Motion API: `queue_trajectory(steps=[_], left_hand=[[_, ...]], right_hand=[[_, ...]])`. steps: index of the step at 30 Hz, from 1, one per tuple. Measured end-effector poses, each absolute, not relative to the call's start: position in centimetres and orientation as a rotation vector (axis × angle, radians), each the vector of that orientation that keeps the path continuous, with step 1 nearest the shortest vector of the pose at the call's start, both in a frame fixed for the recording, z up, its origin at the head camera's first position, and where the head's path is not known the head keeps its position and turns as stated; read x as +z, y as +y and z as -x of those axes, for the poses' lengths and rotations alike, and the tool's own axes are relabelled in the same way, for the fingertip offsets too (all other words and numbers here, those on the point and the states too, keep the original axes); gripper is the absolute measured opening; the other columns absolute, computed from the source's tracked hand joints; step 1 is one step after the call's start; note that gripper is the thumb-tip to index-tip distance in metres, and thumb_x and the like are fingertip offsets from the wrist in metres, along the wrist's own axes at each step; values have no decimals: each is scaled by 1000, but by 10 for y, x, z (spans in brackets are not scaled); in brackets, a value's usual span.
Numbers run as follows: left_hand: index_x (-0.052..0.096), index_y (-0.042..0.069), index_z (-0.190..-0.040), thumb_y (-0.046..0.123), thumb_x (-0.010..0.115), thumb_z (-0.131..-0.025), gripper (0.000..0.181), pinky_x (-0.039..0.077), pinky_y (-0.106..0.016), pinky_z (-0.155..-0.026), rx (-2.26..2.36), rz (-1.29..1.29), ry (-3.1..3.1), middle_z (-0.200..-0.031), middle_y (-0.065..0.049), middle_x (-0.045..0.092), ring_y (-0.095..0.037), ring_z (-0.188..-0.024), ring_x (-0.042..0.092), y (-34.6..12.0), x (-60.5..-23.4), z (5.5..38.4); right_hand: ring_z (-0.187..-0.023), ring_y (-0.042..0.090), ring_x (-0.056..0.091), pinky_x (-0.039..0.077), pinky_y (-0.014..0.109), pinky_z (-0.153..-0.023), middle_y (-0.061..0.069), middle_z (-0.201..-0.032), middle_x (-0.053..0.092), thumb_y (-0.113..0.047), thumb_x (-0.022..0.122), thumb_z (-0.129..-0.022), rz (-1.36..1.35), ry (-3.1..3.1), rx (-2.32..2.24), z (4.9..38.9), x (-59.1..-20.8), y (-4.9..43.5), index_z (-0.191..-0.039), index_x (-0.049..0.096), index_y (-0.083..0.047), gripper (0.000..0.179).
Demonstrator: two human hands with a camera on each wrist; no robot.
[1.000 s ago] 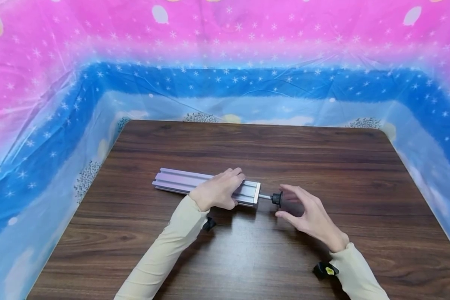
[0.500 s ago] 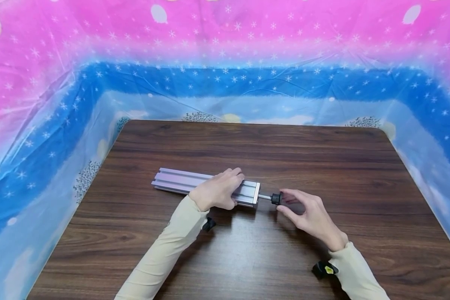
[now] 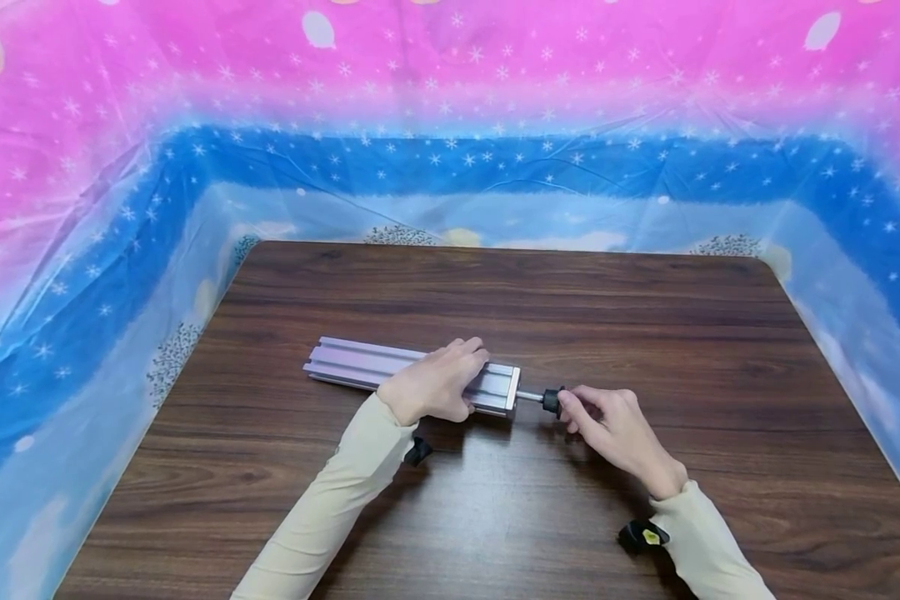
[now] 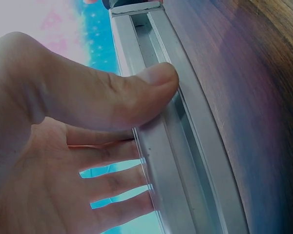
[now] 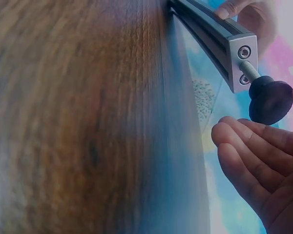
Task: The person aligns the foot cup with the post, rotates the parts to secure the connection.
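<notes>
A silver aluminium extrusion with lengthwise slots lies on the table, angled slightly down to the right. My left hand grips it near its right end, the thumb pressed on the near slotted side and the fingers across the top. Two socket screws show in its end plate in the right wrist view. From that plate a threaded rod sticks out, carrying a black levelling foot. My right hand pinches the foot's edge between thumb and fingers; the other fingers are curled below it.
A dark wood-grain table fills the lower view. Pink and blue snowflake-patterned cloth hangs round its back and sides. Each wrist carries a black camera mount.
The thumb and fingers of my right hand, spread around the levelling foot before, have drawn together onto it. My left hand and the extrusion have stayed in place.
</notes>
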State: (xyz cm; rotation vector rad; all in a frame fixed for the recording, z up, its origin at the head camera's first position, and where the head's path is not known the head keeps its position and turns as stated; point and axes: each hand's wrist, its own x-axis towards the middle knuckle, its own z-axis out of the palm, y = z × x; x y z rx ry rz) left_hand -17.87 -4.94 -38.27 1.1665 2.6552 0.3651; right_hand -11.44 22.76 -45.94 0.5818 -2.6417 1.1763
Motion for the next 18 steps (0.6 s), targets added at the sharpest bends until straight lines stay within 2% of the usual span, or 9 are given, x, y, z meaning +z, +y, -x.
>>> queue_trajectory(steps=[3, 5, 6, 8, 10, 13, 18], left_hand=[[61, -3, -121, 4, 79, -68, 56, 51, -40, -93, 370, -1169, 2658, -114, -11, 57, -27, -101, 56, -49, -383, 179], [61, -3, -121, 4, 79, -69, 56, 51, -40, -93, 365, -1173, 2656, -113, -11, 56, -26, -100, 55, -49, -382, 179], [61, -3, -120, 4, 80, -69, 55, 51, -39, -92, 365, -1175, 2655, -113, -11, 56, -26, -100, 55, -49, -382, 179], [61, -3, -120, 5, 80, -69, 55, 51, -39, -92, 360, -1177, 2653, -112, -10, 56, -25, -99, 55, -50, -382, 179], [61, -3, -120, 5, 80, -69, 55, 50, -39, -91, 358, -1173, 2651, -111, -10, 56, -25, -99, 54, -50, -381, 179], [60, -2, -122, 6, 79, -70, 56, 50, -39, -93, 349, -1165, 2651, -113, -9, 56, -25, -101, 54, -50, -381, 179], [60, -2, -122, 6, 79, -70, 56, 50, -40, -94, 341, -1160, 2643, -116, -9, 56, -26, -103, 54, -51, -380, 179]], right_hand=[[-61, 7, 68, 52, 19, -55, -7, -70, 71, -20, 57, -103, -563, -2639, 1173, 114, -458, 228, -86, 73, -16, 23], [-69, 7, 70, 55, 20, -62, -6, -80, 74, -20, 64, -99, -577, -2620, 1180, 112, -458, 229, -99, 73, -13, 11], [-74, 8, 72, 56, 21, -67, -5, -88, 75, -19, 68, -96, -597, -2601, 1182, 112, -457, 230, -108, 72, -12, 14], [-85, 11, 73, 58, 25, -76, 0, -104, 74, -15, 78, -87, -675, -2542, 1174, 111, -457, 231, -122, 67, -10, 37], [-95, 14, 72, 58, 28, -82, 5, -116, 71, -10, 86, -78, -765, -2470, 1151, 111, -458, 232, -129, 63, -8, 56], [-100, 17, 70, 56, 26, -87, 9, -120, 69, -4, 88, -72, -847, -2382, 1113, 113, -458, 231, -128, 64, -5, 61], [-95, 16, 72, 52, 16, -89, 2, -110, 73, -6, 87, -75, -814, -2389, 1113, 112, -458, 229, -124, 67, -8, 53]])
